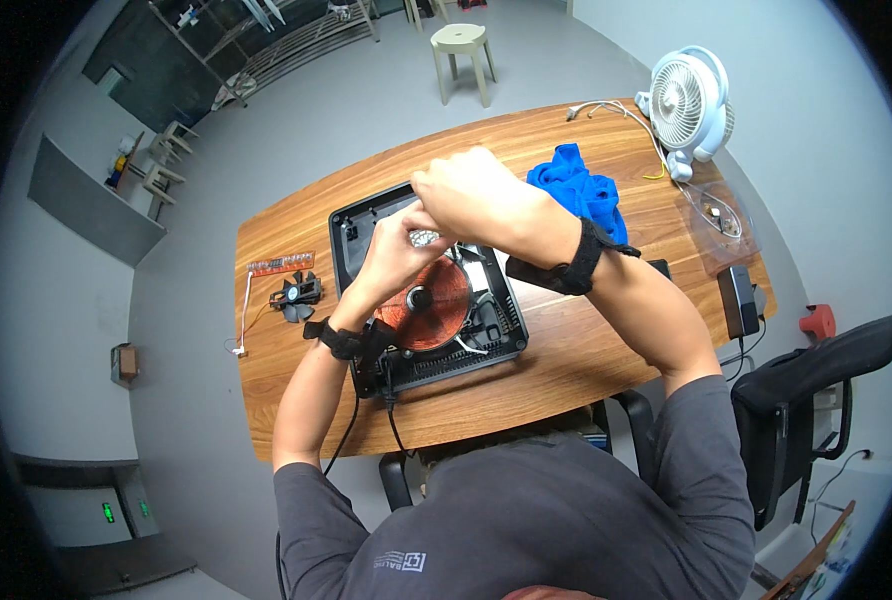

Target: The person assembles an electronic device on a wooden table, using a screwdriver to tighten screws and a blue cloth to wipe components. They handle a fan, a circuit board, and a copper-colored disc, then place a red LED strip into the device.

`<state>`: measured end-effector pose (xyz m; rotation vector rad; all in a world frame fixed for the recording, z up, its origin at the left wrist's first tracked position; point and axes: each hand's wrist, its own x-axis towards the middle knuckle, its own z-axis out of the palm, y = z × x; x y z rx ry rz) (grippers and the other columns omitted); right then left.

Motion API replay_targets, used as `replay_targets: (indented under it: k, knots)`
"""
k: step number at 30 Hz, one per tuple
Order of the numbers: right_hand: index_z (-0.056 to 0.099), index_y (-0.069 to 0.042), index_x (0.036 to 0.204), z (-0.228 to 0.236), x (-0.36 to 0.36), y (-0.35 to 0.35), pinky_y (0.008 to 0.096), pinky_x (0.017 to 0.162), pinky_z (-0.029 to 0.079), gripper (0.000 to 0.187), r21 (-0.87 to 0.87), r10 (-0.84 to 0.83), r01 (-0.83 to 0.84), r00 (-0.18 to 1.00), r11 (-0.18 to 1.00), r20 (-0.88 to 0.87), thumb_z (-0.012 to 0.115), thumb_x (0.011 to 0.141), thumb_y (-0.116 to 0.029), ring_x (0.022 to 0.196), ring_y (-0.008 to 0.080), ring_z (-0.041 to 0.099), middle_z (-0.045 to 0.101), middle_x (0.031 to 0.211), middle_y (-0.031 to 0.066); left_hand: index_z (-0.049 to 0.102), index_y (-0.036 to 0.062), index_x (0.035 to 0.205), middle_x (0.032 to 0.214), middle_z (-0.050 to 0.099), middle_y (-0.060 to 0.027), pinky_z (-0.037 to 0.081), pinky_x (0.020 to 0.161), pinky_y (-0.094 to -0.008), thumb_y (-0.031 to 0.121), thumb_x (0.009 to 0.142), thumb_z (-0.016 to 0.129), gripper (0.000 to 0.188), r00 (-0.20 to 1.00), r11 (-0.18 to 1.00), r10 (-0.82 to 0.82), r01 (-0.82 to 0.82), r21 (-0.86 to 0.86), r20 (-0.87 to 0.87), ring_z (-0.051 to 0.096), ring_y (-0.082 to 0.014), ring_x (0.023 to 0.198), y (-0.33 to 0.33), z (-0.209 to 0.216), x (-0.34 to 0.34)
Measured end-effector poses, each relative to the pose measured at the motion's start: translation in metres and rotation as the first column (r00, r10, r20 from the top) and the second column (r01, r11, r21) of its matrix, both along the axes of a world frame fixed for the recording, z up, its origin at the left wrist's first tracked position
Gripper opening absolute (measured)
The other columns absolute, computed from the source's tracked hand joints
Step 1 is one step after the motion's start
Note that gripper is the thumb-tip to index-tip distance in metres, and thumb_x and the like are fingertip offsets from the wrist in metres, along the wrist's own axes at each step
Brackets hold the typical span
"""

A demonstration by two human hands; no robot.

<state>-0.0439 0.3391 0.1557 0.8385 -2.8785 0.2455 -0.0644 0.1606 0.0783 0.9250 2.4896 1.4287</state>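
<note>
An opened induction cooker with a black housing (511, 335) lies on the wooden table, its round copper coil (441, 305) exposed. Over its far part my two hands meet. My left hand (398, 255) is closed, thumb and fingers drawn together beside a pale shiny part. Higher and to its right, my right hand (474, 195) is curled into a fist-like grip with its back up. Whatever either hand holds is hidden by the fingers. Black straps with small devices circle both wrists.
A small black fan (296, 297) and an orange circuit board strip (281, 264) lie at the left. Blue cloth (578, 190) is heaped behind my right forearm. A white desk fan (681, 105), a clear plastic bag (716, 225) and a black power adapter (737, 300) sit at the right.
</note>
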Motion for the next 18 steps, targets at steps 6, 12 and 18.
replay_targets:
  k: [6, 12, 18]
  knots:
    - [0.065, -0.001, 0.099, -0.01, 0.001, 0.005, 0.0444, 0.07, 0.059, 0.025, -0.092, 0.131, -0.146, 0.979, 0.985, -0.155, 0.072, 0.083, -0.018, 0.077, 0.0362, 0.072, 0.071, 0.08, 0.0201, 0.068, -0.0041, 0.104, 0.1, 0.075, -0.0131, 0.053, 0.09, -0.0325, 0.01, 0.083, 0.078, 0.026, 0.999, 1.0, 0.01, -0.011, -0.02, -0.041, 0.071, -0.0173, 0.095, -0.002, -0.002, 0.0]
    - [0.068, 0.0, 0.074, -0.016, -0.006, -0.003, 0.0438, 0.063, 0.058, 0.018, -0.044, 0.057, -0.063, 0.99, 0.997, -0.131, 0.072, 0.082, -0.016, 0.07, 0.036, 0.071, 0.069, 0.069, 0.0185, 0.067, -0.0034, 0.099, 0.101, 0.076, -0.0151, 0.054, 0.084, -0.0328, 0.01, 0.083, 0.079, 0.024, 0.998, 1.0, -0.022, 0.023, 0.008, -0.055, 0.071, -0.0176, 0.093, -0.002, -0.012, -0.006]
    - [0.068, 0.002, 0.089, -0.011, 0.002, 0.004, 0.0451, 0.067, 0.058, 0.023, -0.088, 0.091, -0.104, 0.985, 0.991, -0.145, 0.074, 0.081, -0.019, 0.077, 0.0368, 0.072, 0.07, 0.077, 0.0208, 0.066, -0.0041, 0.101, 0.103, 0.075, -0.0163, 0.054, 0.082, -0.0334, 0.011, 0.082, 0.08, 0.028, 1.0, 0.998, 0.009, -0.01, -0.058, -0.025, 0.071, -0.0199, 0.094, -0.001, 0.003, 0.0]
